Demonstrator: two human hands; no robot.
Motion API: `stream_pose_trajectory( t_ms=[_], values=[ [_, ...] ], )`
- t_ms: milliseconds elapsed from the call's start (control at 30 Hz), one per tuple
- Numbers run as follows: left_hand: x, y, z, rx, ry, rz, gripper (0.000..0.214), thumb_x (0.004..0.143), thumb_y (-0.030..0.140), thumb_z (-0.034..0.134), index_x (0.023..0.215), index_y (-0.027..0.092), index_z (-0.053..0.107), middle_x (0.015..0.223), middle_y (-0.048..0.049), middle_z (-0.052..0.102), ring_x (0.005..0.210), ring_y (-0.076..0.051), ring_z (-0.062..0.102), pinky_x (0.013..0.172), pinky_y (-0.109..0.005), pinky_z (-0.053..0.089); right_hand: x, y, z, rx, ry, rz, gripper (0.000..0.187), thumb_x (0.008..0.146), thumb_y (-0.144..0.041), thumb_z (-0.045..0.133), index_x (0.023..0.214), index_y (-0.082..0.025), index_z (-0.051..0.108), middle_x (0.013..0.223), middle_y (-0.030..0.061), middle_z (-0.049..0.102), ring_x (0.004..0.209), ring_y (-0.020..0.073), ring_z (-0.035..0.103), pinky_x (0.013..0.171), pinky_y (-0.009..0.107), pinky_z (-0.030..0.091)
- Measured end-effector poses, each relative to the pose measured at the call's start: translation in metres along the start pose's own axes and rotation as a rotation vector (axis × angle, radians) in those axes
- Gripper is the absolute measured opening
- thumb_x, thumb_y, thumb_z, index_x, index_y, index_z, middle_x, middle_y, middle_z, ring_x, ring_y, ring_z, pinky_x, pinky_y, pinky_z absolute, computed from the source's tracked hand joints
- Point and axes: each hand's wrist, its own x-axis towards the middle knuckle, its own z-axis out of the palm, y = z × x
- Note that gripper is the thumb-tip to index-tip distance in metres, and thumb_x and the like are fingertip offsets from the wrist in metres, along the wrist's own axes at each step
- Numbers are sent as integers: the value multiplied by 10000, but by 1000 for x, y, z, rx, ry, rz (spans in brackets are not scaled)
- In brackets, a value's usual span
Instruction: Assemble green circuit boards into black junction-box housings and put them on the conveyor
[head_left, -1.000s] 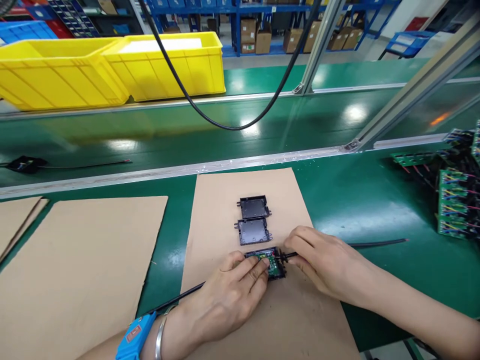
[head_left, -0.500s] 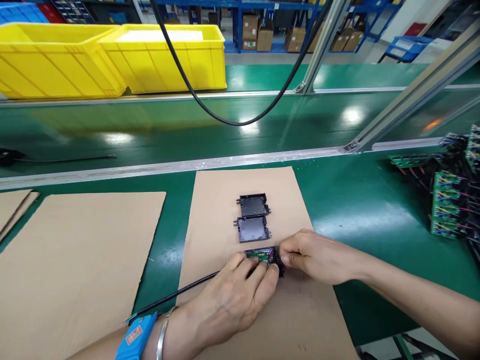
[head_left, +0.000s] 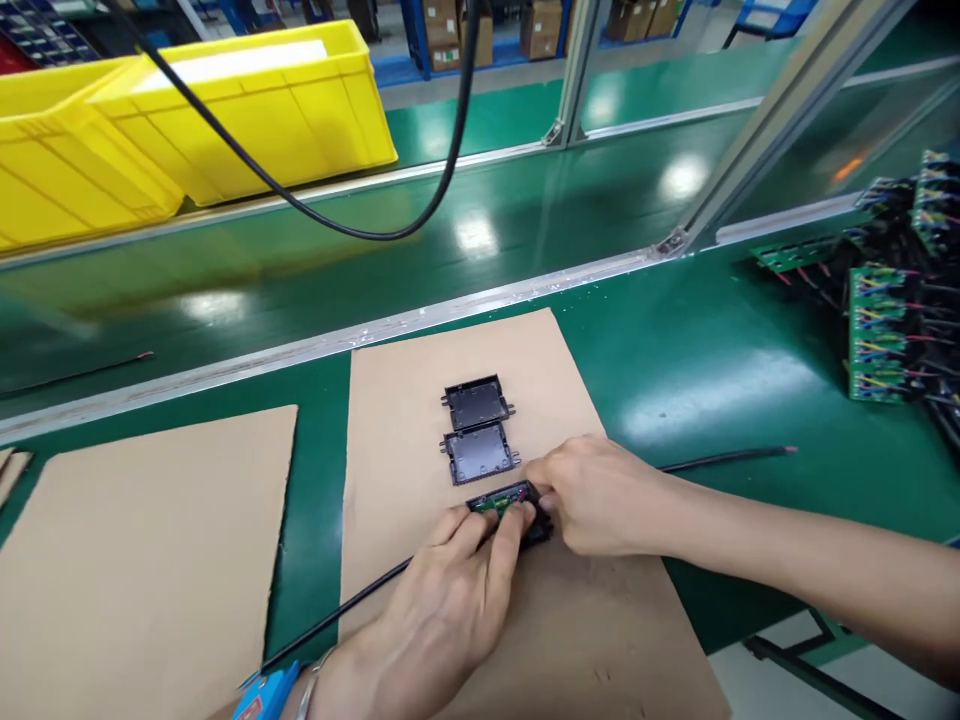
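My left hand [head_left: 442, 610] rests on a cardboard sheet [head_left: 555, 650], its fingers closed on a small black case with a green circuit board [head_left: 504, 503] inside. From the right, my right hand [head_left: 600, 495] pinches the case's right end, where a black cable [head_left: 724, 458] leaves it across the green table. A second black cable [head_left: 352, 608] runs out under my left hand toward the lower left. Just beyond the case lie two empty black case shells [head_left: 478, 430], one behind the other. A blue wrist strap [head_left: 266, 695] sits on my left wrist.
A second cardboard sheet [head_left: 142, 560] lies to the left. Stacked green circuit boards with coloured wires [head_left: 892, 310] pile up at the right. Beyond a metal rail [head_left: 315, 345] runs a green conveyor, with yellow bins [head_left: 240, 110] behind it and a black hose [head_left: 337, 225] hanging over it.
Both hands closed in tighter on the case; my right hand slid left onto its end. The view shifted right and tilted, so everything sits lower-left than before.
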Motion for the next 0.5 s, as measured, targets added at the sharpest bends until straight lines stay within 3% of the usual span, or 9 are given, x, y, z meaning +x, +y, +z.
stream_pose_trajectory(
  t_ms=[100, 233, 333, 500],
  values=[
    [-1, 0, 11, -131, 21, -39, 571, 836, -46, 346, 1403, -92, 303, 1083, -237, 643, 875, -266, 553, 776, -415, 461, -3, 7, 1, 65, 76, -44, 53, 755, -149, 586, 754, -200, 603, 726, 26, 642, 683, 197, 596, 568, 275, 353],
    [-8, -4, 18, -309, 111, -72, 659, 878, -2, 413, 1476, -48, 140, 1296, -225, 561, 918, -241, 518, 808, -393, 454, -12, 25, 15, 122, 257, -270, 125, 833, -129, 554, 932, -185, 606, 892, 45, 610, 833, 187, 563, 715, 278, 417],
    [-9, -1, 13, -190, 81, -76, 634, 884, -15, 396, 1476, -42, 172, 1273, -225, 579, 930, -250, 535, 838, -408, 441, -16, 32, 31, -40, 381, -402, 195, 892, -79, 440, 899, -160, 617, 829, 58, 571, 787, 193, 501, 685, 295, 396],
    [4, 20, 9, 35, 83, -133, 584, 856, -54, 273, 1438, -81, 243, 1180, -224, 641, 1044, -272, 584, 891, -417, 435, -17, 25, 42, -242, 494, -481, 264, 917, -61, 369, 853, -133, 615, 751, 60, 530, 687, 194, 420, 593, 323, 319]
  ],
)
